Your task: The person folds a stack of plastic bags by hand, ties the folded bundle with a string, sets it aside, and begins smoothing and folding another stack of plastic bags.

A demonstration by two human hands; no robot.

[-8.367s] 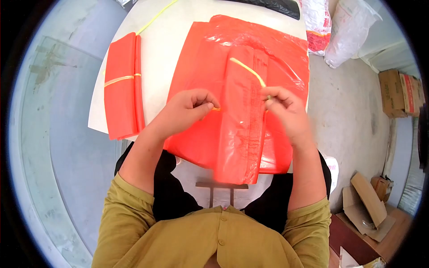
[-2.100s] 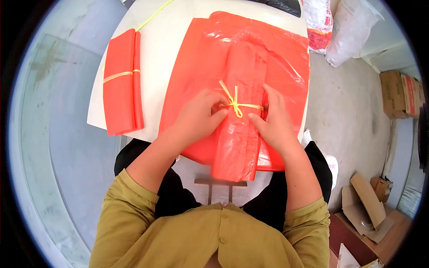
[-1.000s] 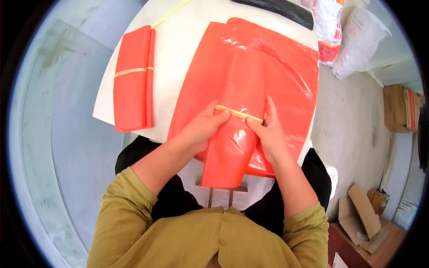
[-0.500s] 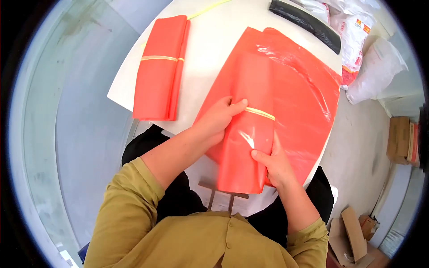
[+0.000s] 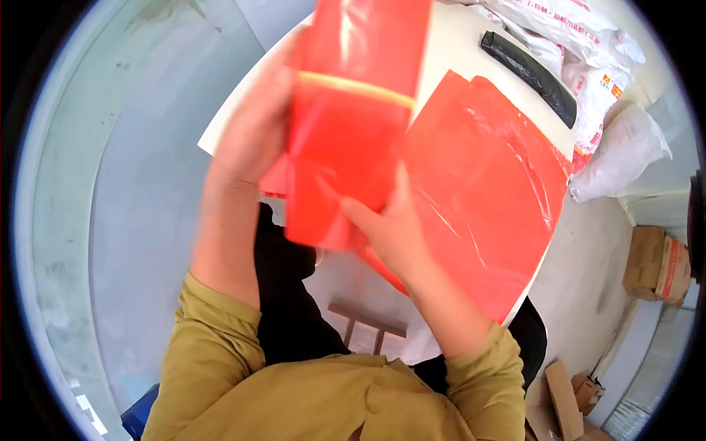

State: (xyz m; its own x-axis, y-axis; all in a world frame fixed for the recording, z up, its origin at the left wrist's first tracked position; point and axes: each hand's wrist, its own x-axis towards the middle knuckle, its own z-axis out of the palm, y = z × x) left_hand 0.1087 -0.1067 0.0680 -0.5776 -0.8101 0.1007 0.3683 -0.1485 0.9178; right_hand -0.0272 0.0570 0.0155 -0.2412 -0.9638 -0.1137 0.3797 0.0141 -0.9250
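A folded bundle of red plastic bags [image 5: 346,147] with a yellow band [image 5: 357,88] around it is raised over the left part of the table, blurred by motion. My left hand [image 5: 271,121] grips its left side; the fingers are partly hidden behind the bundle. At the lower right, my right hand [image 5: 393,228] holds the bundle with the thumb on its front face. Behind it, a small edge of another red bundle [image 5: 273,180] shows on the table. Flat red plastic sheets [image 5: 489,184] lie spread to the right of my right hand.
The white table [image 5: 460,40] bears a black plastic roll [image 5: 529,77] at its far right. White printed sacks [image 5: 596,92] stand beyond it. Cardboard boxes [image 5: 647,261] are on the floor at right, and an opened carton [image 5: 562,404] lies nearer.
Both hands have lifted the banded red bundle off the spread sheets and moved it left and away from my body. It now covers most of the other bundle.
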